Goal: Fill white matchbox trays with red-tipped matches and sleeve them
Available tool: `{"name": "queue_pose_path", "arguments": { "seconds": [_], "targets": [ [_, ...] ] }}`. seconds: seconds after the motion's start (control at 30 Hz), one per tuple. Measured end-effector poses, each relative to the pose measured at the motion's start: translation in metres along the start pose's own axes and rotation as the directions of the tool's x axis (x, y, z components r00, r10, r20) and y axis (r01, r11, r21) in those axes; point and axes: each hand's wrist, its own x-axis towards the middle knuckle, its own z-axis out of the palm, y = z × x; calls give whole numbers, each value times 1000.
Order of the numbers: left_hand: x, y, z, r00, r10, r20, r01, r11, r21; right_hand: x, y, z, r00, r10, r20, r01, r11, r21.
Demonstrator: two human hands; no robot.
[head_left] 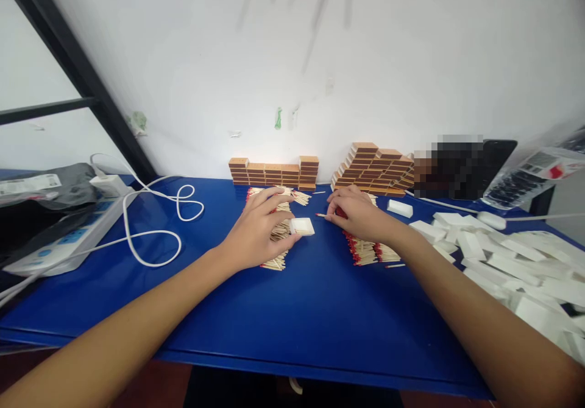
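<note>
My left hand (264,228) grips a small white matchbox tray (302,227) between thumb and fingers. It hovers over a pile of matches (274,263) that it partly covers. To the right, my right hand (356,213) pinches a red-tipped match (322,215), its head pointing left toward the tray. Beneath that hand lies a second heap of matches (363,251) with red heads. One loose match (319,192) rests on the blue table between the hands, farther back.
Stacked matchboxes (265,173) line the wall, with a taller stack (372,167) to the right. White trays (503,249) are heaped at right; a single tray (400,208) lies nearer. A power strip (68,243) and white cable (153,232) occupy the left; a phone (496,164) leans at the back right.
</note>
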Motion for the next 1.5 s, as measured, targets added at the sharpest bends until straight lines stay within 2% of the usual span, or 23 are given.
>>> {"name": "queue_pose_path", "arguments": {
  "seconds": [0.47,0.57,0.67,0.77,0.83,0.93,1.03,1.1,1.17,1.23,1.3,1.5],
  "targets": [
    [1,0,0,1000,7,-13,-7,1000,-12,2,1,3,999,-37,-15,37,999,18],
    [0,-1,0,1000,-3,-15,2,1000,-13,-1,-11,-6,993,-87,-82,96,989,108],
    [0,-1,0,1000,7,-28,-8,1000,-14,-8,-36,-14,970,-166,-179,204,955,217],
    [1,-1,0,999,31,-42,-32,999,-16,-14,-59,-15,947,-233,-219,284,929,238],
    [1,0,0,998,35,-43,-36,999,-16,-15,-65,-14,942,-250,-225,302,922,241],
    [2,0,0,998,37,-50,-38,999,-22,-10,-52,-14,940,-209,-271,274,933,232],
    [1,0,1,998,21,-53,-23,999,-26,0,-22,-11,945,-74,-319,129,979,155],
    [1,0,1,999,7,-38,-8,1000,-27,5,-4,-6,960,14,-281,16,994,105],
    [1,0,1,1000,-2,-24,1,1000,-30,8,7,1,981,48,-186,-34,996,77],
    [1,1,0,1000,-5,-25,4,999,-35,10,10,7,994,51,-96,-46,997,54],
    [2,1,0,999,1,-36,-2,999,-37,13,10,11,997,39,-60,-37,999,30],
    [1,3,1,999,3,-34,-4,1000,-28,31,13,16,983,5,-186,-17,998,-67]
  ]
}}
